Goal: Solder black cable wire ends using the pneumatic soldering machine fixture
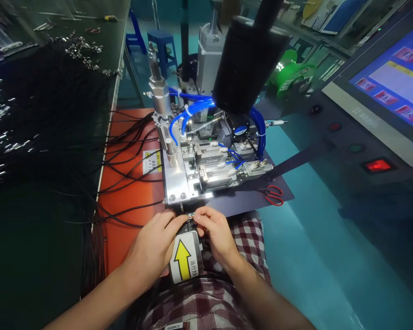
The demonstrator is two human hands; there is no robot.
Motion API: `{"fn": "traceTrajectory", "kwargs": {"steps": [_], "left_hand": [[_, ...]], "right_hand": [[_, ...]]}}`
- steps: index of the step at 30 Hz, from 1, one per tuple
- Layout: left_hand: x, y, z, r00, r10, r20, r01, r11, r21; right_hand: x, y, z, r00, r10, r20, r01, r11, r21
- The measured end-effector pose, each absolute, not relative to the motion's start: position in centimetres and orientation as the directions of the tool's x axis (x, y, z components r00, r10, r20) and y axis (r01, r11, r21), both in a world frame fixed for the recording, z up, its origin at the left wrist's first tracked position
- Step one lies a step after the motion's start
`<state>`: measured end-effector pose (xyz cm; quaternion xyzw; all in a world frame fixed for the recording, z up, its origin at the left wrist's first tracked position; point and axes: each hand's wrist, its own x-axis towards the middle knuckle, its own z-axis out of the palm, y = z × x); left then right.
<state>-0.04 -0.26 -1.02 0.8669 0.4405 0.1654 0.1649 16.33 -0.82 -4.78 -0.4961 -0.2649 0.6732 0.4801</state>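
- At clock centre, just below the metal fixture [181, 183]: fine coloured wire ends [191, 215].
- Right hand [217, 231] pinches them. Left hand [154, 243] has its thumb beside them; can't tell if it grips.
- Risk, my read: ends splay or cross if the pinch slackens; fingertips hide most of them.
- 6 o'clock: arrow label [183, 259], yellow arrow pointing up, reads "运行方", rest cut off.
- 10 o'clock: black cables [124, 176], loosely crossed; a snag could tug.
- 10–11: warning label [152, 162], text too small.
- 3 o'clock: red-handled scissors [274, 195].
- 2 o'clock: screen [395, 82], Chinese buttons, blurred. No brand legible.
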Motion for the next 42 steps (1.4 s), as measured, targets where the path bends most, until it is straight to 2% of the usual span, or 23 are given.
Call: {"fn": "traceTrajectory", "kwargs": {"steps": [3, 13, 18, 20, 28, 32, 35, 38, 42], "left_hand": [[-0.1, -0.2, -1.0, 0.574, 0.807, 0.140, 0.698, -0.571, 0.432], [0.0, -0.2, -0.7, 0.578, 0.800, 0.161, 0.691, -0.585, 0.426], [0.0, -0.1, -0.9, 0.583, 0.793, 0.180, 0.680, -0.597, 0.426], [-0.1, -0.1, -1.0, 0.587, 0.785, 0.195, 0.672, -0.608, 0.423], [-0.1, -0.2, -0.8, 0.605, 0.780, 0.164, 0.695, -0.617, 0.369], [0.0, -0.3, -0.9, 0.608, 0.782, 0.140, 0.706, -0.613, 0.354], [0.0, -0.4, -1.1, 0.607, 0.784, 0.131, 0.711, -0.610, 0.351], [0.1, -0.2, -1.1, 0.587, 0.796, 0.147, 0.707, -0.593, 0.385], [0.1, 0.0, -0.5, 0.519, 0.845, 0.131, 0.681, -0.501, 0.534]], "right_hand": [[16.3, -0.8, -4.9, -0.042, 0.903, -0.428, -0.413, -0.405, -0.816], [16.3, -0.6, -4.3, 0.025, 0.941, -0.336, -0.228, -0.322, -0.919], [16.2, -0.2, -5.3, -0.026, 0.890, -0.455, -0.421, -0.423, -0.803], [16.4, -0.1, -5.5, -0.040, 0.877, -0.478, -0.435, -0.446, -0.782], [16.1, -0.6, -5.1, 0.025, 0.944, -0.329, -0.153, -0.322, -0.934], [15.7, -0.7, -5.2, 0.029, 0.959, -0.281, -0.107, -0.277, -0.955], [15.7, -0.6, -5.2, -0.009, 0.949, -0.314, -0.182, -0.311, -0.933], [15.8, -0.4, -5.2, -0.066, 0.924, -0.376, -0.270, -0.379, -0.885], [16.0, -0.2, -5.2, -0.085, 0.929, -0.361, -0.276, -0.370, -0.887]]}}
